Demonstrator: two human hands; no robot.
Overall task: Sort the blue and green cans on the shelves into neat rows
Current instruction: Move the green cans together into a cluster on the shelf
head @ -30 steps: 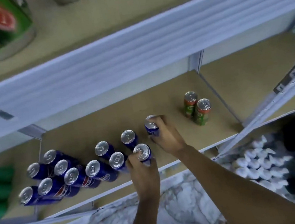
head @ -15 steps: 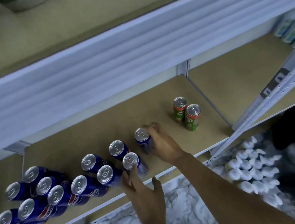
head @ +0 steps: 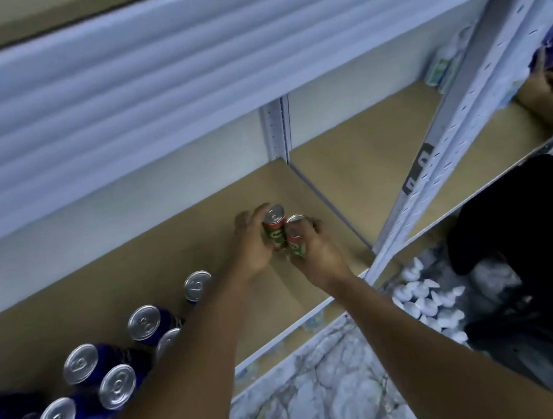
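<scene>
Green cans: two of them, red-banded at the top, standing side by side and touching near the right end of the tan shelf board (head: 119,261); I name them the left green can (head: 274,227) and the right green can (head: 295,238).
Left hand: my left hand (head: 251,243) is curled around the left green can, thumb and fingers wrapping its side.
Right hand: my right hand (head: 318,256) grips the right green can, fingers curled around its far side.
Change: half a second ago my right hand held a blue can and my left hand hovered at another blue one; both hands have since moved right, onto the green pair, which had stood untouched.
Blue cans: eight silver tops (head: 144,322) counted on the left part of the same shelf board, in two loose diagonal lines; my left forearm covers part of one, and more may lie hidden under it or past the frame's edge.
Shelf post: a white perforated upright (head: 470,111) rises just right of the green cans.
Lower shelf: a cluster of white-capped bottles (head: 427,302), too many and too blurred to count.
Other person: one hand (head: 551,92) and a dark sleeve at the far right.
</scene>
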